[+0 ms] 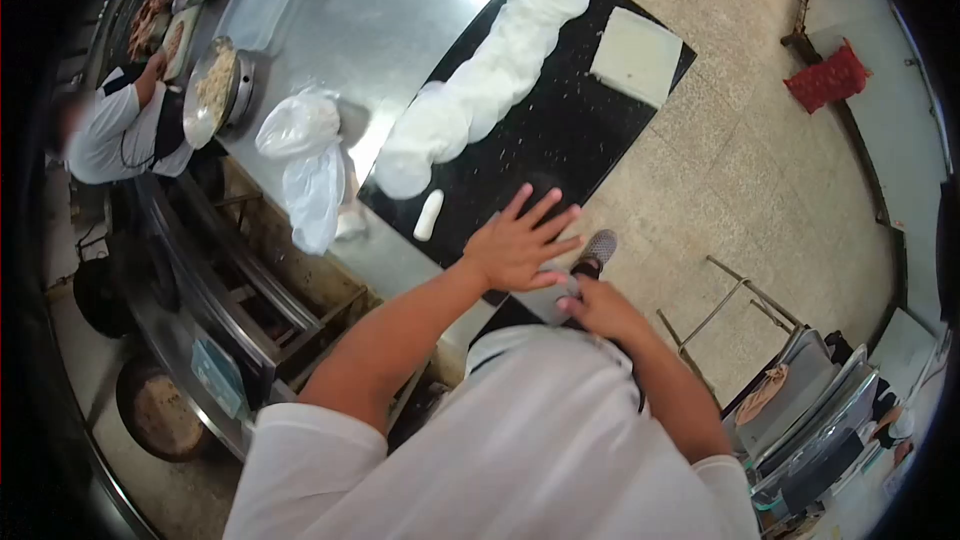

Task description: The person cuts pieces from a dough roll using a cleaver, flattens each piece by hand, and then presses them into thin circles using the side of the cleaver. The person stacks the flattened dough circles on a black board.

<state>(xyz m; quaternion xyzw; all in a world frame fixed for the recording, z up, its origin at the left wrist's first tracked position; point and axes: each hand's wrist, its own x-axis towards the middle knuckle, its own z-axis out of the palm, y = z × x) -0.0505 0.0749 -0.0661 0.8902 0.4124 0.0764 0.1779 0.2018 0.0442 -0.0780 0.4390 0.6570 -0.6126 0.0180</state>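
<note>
My left hand [520, 248] is spread with its fingers apart over the near end of the black board [565, 155]. Beneath and beside its palm lies the broad, flat grey blade of a cleaver [545, 305], partly hidden. My right hand [608, 312] is closed around the cleaver's handle end at the board's near right edge. A short white roll of dough [429, 215] rests on the board left of my left hand. Beyond it, thin round dough wrappers [470, 95] overlap in a long row. What lies under the blade is hidden.
A white square slab [637, 55] sits at the board's far right corner. Plastic bags [312, 180] and a bowl of pale food [215, 85] stand on the steel table [375, 0]. A co-worker [130, 125] is at left; folded chairs [805, 410] are at right.
</note>
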